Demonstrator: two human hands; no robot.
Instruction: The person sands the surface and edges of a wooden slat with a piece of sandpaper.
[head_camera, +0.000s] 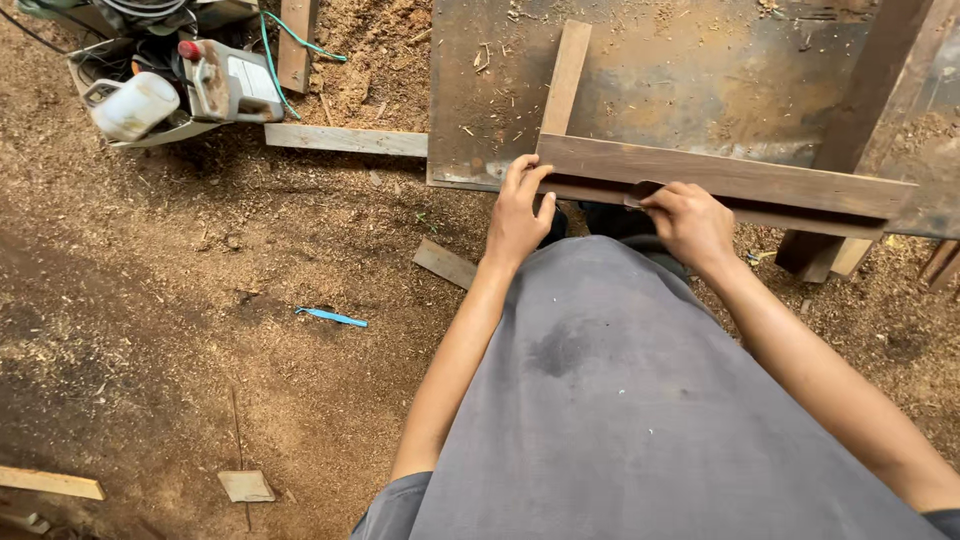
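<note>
A long dark wooden plank lies along the near edge of a rusty metal table. My left hand grips the plank's left end, fingers curled over its top face. My right hand pinches a small dark piece pressed against the plank's near edge; I cannot tell what that piece is. A second lighter board runs away from me across the table, meeting the plank near its left end. My grey shirt fills the lower middle of the view.
Sawdust covers the ground. At far left a tray holds a white jug and a power tool. A loose board, a small offcut and a blue strip lie on the ground. Wooden posts lean at right.
</note>
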